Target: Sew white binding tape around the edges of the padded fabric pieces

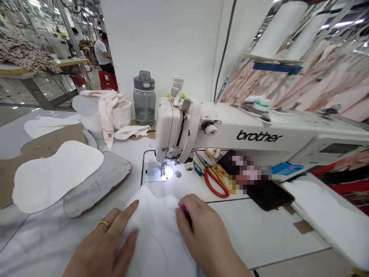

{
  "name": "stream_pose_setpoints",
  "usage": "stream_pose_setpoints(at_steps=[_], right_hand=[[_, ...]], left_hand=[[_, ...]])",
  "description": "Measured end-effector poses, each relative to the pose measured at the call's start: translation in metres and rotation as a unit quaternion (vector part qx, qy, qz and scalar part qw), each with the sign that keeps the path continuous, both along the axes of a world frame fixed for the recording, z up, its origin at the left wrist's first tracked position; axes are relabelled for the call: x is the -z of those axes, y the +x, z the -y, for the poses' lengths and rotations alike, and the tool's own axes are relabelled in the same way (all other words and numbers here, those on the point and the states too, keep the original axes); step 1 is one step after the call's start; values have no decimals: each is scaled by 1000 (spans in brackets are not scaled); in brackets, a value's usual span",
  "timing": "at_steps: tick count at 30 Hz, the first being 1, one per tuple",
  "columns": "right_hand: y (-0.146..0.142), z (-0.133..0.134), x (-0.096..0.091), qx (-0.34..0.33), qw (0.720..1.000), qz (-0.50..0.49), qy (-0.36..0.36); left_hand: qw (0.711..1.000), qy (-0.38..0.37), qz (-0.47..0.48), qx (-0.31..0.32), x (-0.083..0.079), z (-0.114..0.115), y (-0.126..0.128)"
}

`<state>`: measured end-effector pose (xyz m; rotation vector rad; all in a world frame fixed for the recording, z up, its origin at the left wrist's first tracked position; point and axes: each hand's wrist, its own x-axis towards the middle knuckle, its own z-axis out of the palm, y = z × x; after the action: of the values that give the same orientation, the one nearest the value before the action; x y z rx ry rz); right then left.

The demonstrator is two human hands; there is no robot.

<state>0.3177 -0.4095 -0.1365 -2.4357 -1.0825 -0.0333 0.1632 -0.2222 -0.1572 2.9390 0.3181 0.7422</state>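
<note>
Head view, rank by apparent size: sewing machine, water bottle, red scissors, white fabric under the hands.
1. sewing machine
2. white fabric (nearest the camera, so rank unsure)
3. water bottle
4. red scissors

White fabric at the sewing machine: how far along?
Done: cut white pieces lie at the left. In hand: left hand and right hand hold the white fabric down, just short of the needle. Left: its edge is not yet under the needle; no seam shows.

Head-worn view, forward and down, seemingly close over the sewing machine (230,132).
</note>
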Motion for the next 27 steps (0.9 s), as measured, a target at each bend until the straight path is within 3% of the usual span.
stream_pose_setpoints(at_steps=[11,17,21,23,27], right_hand=[[4,7,-12,15,999,-21,-33],[-6,10,-12,-97,995,-6,0],[-9,6,-7,-131,991,11,-13],[-7,6,-7,-133,991,-2,-8],[-5,12,-9,-116,993,20,30]], left_hand=[[995,-60,-10,73,-3,-2,-1],[996,-64,-32,47,-2,1,-2],[999,30,24,6,-11,6,-8],[996,73,26,45,-19,10,-8],[980,85,-74,165,-24,19,-4]])
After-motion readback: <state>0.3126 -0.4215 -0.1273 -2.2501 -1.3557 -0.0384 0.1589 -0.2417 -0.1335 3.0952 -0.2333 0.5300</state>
